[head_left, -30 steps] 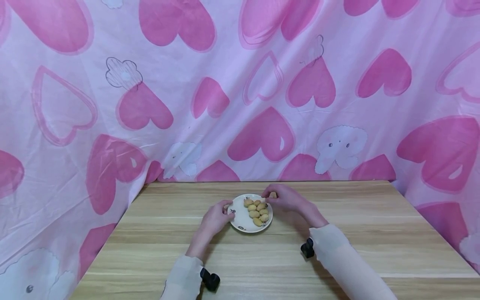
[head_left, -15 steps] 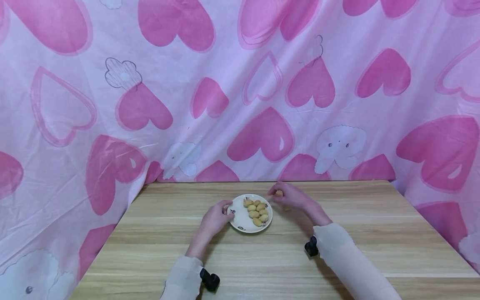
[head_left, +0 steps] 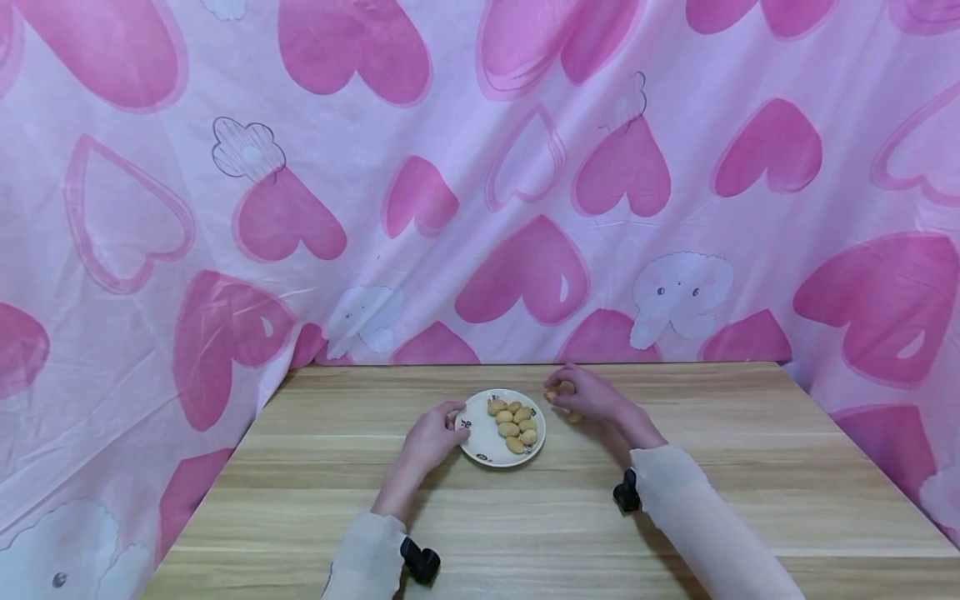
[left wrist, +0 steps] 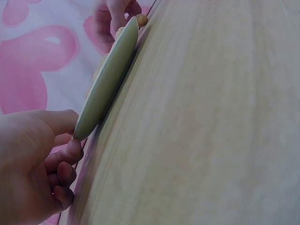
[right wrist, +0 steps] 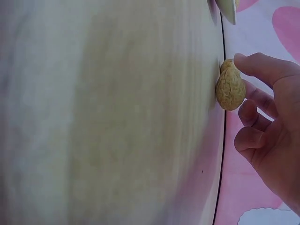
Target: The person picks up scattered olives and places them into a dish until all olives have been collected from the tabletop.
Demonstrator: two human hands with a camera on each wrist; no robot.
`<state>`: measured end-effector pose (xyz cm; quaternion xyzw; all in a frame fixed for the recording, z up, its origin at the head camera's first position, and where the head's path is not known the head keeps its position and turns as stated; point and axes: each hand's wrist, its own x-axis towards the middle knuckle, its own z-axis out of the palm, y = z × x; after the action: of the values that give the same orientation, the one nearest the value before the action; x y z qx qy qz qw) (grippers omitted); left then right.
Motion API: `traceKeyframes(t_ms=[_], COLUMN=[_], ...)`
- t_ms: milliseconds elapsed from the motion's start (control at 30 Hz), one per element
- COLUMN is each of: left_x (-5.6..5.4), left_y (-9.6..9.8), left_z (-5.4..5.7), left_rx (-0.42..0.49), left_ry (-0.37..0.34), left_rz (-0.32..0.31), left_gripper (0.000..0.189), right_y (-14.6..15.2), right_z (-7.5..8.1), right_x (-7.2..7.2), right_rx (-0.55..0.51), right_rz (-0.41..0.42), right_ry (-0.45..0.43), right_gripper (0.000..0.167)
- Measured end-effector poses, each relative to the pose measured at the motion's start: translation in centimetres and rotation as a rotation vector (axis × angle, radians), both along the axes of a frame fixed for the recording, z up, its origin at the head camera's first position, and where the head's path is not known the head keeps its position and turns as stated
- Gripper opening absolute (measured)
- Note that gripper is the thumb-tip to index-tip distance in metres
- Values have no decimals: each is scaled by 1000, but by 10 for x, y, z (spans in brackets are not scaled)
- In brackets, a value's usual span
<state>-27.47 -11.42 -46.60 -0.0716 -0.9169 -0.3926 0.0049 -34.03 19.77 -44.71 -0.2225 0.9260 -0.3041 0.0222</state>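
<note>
A white plate (head_left: 477, 447) with small dark prints on its rim lies at the back middle of the table, bearing several tan, wrinkled walnuts (head_left: 507, 429) on its right half. My left hand (head_left: 429, 436) pinches the plate's left rim, thumb on top and fingers at the edge; the left wrist view shows the plate's underside (left wrist: 105, 93) edge-on. Right of the plate, my right hand (head_left: 591, 395) has thumb and fingertips around a walnut (head_left: 552, 393) low over the table. Another walnut (right wrist: 230, 91) lies close under this hand, partly covered in the head view.
The wood-grain table (head_left: 495, 525) ends at a pink heart-patterned cloth (head_left: 525, 275) hanging just behind the plate. Small black cameras (head_left: 420, 560) are strapped at both wrists over light sleeves (head_left: 693, 517).
My right hand has moved from the plate's right rim slightly rightward to the walnuts on the table, its fingers drawing around one. The left hand and plate stay put.
</note>
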Motion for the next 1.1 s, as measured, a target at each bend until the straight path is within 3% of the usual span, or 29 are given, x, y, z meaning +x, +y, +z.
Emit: traceKeyframes(t_ms=[167, 400, 667, 933, 1100], left_x=[1, -1, 0, 0, 1], left_y=[0, 1, 1, 1, 0], left_z=[0, -1, 0, 1, 1], left_rx=[1, 0, 6, 5, 2], left_ry=[3, 4, 4, -4, -1], left_rz=[1, -4, -6, -1, -1], left_gripper=[52, 53, 53, 53, 51], right_y=[2, 4, 4, -2, -9], right_z=[-4, -5, -7, 3, 11], right_x=[-4, -13, -15, -7, 0], right_rx=[-22, -62, -78, -77, -60], right_rz=[-22, 48, 41, 17, 52], right_ry=[-23, -56, -75, -67, -22], right_gripper=[29, 33, 32, 32, 30])
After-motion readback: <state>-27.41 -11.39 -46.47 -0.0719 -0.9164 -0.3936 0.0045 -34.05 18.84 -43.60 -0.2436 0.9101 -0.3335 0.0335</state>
